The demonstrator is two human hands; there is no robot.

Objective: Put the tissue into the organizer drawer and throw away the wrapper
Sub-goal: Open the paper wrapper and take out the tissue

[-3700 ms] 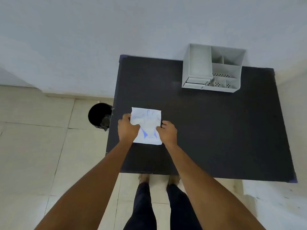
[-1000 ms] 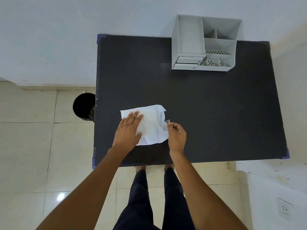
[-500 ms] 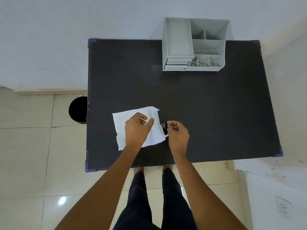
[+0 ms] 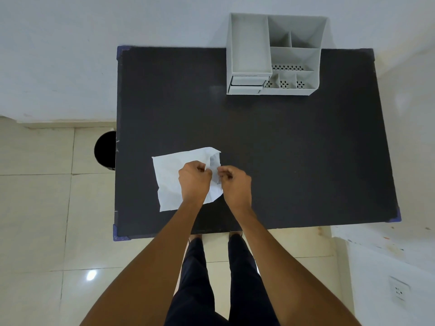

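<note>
White tissue sheet [image 4: 173, 177]: spread flat on black table [image 4: 282, 149], toward the near-left part, well apart from grey desk organizer [image 4: 274, 55] at the far edge. Roughly square, crumpled; no clear long axis; edges slightly skewed to the table's sides. Right margin lifted and curled upward. Left hand [image 4: 194, 181]: over the sheet, fingers pinched on the raised margin. Right hand [image 4: 235, 184]: just beside, fingertips pinched at the same margin. Organizer drawer [image 4: 247, 81]: closed. Black bin [image 4: 106, 149]: on floor, left of the table.
</note>
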